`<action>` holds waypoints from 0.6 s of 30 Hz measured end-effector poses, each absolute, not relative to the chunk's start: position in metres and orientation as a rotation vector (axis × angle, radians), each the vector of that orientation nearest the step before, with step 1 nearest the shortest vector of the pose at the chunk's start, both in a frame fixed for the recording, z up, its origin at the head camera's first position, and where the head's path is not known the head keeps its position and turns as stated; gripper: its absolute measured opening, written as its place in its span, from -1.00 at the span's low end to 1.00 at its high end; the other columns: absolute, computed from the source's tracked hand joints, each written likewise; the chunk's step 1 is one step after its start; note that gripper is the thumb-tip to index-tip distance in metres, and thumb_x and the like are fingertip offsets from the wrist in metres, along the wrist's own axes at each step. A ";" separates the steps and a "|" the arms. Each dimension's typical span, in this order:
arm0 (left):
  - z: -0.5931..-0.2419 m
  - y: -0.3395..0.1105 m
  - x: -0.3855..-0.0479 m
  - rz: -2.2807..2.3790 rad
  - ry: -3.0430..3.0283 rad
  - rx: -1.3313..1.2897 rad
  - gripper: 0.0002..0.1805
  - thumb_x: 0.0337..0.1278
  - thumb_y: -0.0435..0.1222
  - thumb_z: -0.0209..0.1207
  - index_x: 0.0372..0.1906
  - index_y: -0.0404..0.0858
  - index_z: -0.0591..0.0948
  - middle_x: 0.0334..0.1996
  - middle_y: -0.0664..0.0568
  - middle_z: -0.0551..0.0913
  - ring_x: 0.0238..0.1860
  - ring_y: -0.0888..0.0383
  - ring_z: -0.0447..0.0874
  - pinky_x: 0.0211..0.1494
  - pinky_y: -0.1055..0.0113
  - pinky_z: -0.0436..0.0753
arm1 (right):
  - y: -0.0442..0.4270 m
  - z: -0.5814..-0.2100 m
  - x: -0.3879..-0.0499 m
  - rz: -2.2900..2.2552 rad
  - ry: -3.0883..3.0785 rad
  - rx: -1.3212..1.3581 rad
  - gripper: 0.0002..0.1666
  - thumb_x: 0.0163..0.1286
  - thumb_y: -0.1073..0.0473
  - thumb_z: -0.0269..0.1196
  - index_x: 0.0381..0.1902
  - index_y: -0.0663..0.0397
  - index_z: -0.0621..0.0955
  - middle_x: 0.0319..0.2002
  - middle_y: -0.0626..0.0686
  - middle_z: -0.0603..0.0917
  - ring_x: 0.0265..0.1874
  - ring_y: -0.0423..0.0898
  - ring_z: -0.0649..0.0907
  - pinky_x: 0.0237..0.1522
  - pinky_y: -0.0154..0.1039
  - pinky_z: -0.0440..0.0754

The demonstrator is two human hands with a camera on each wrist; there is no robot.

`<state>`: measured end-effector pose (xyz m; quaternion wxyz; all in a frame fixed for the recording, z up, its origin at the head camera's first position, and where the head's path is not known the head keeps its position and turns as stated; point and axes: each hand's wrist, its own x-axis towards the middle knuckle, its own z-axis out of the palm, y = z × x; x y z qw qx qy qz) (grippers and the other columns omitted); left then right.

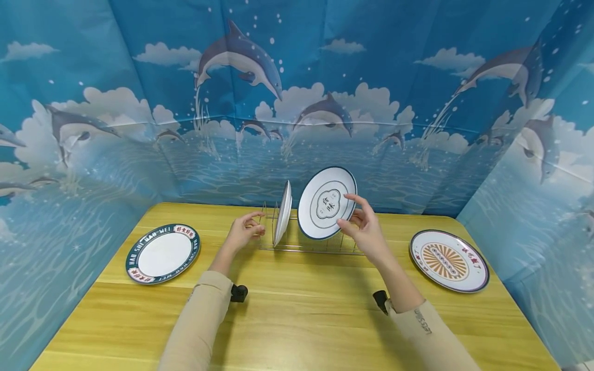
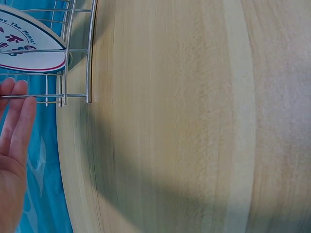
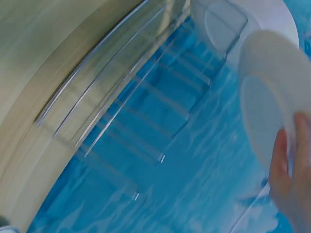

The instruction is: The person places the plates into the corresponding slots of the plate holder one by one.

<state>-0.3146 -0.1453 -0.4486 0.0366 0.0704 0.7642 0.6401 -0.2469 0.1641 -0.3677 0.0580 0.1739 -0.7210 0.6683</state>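
A wire rack stands near the table's back edge, with one plate upright in its left part. The left hand touches the rack's left end; its fingers lie at an end wire in the left wrist view. A white plate with a dark rim and a central emblem is tilted above the rack's middle. The right hand pinches that plate at its right edge, thumb on the front. From the right wrist view, the held plate shows its pale underside, apart from the racked plate.
A plate with a green patterned rim lies flat on the table at the left. Another plate with an orange ray pattern lies at the right. A blue dolphin curtain hangs behind the table and along both sides.
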 end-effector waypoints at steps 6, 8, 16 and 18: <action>-0.448 -0.146 -0.315 1.967 2.346 0.199 -0.57 0.13 -0.48 0.12 0.15 -0.28 0.46 -0.44 -0.15 0.61 -0.33 0.06 0.66 -0.04 -0.05 0.58 | 0.131 -0.373 -0.259 1.801 -2.198 0.506 -0.33 0.18 0.41 0.24 0.25 0.08 0.32 -0.09 0.34 0.48 -0.18 0.07 0.57 -0.21 -0.35 0.61; -0.448 -0.146 -0.315 1.965 2.348 0.200 -0.56 0.12 -0.48 0.13 0.15 -0.28 0.46 -0.44 -0.14 0.61 -0.33 0.07 0.66 -0.05 -0.05 0.58 | 0.122 -0.375 -0.262 1.754 -2.194 0.514 -0.33 0.16 0.42 0.26 0.23 0.09 0.34 -0.09 0.34 0.48 -0.17 0.14 0.56 -0.16 -0.27 0.60; -0.448 -0.145 -0.316 1.925 2.390 0.220 -0.54 0.13 -0.47 0.12 0.18 -0.34 0.42 -0.44 -0.14 0.62 -0.32 0.05 0.66 -0.07 -0.05 0.59 | 0.093 -0.383 -0.270 1.532 -2.239 0.556 -0.36 0.11 0.43 0.30 0.17 0.14 0.40 -0.11 0.36 0.51 -0.14 0.20 0.57 -0.12 0.06 0.60; -0.448 -0.146 -0.315 1.923 2.395 0.218 -0.54 0.13 -0.47 0.12 0.19 -0.34 0.42 -0.44 -0.15 0.61 -0.32 0.03 0.66 -0.07 -0.05 0.59 | 0.088 -0.384 -0.272 1.488 -2.247 0.565 -0.35 0.09 0.42 0.32 0.16 0.13 0.41 -0.11 0.37 0.49 -0.14 0.21 0.56 -0.13 0.07 0.60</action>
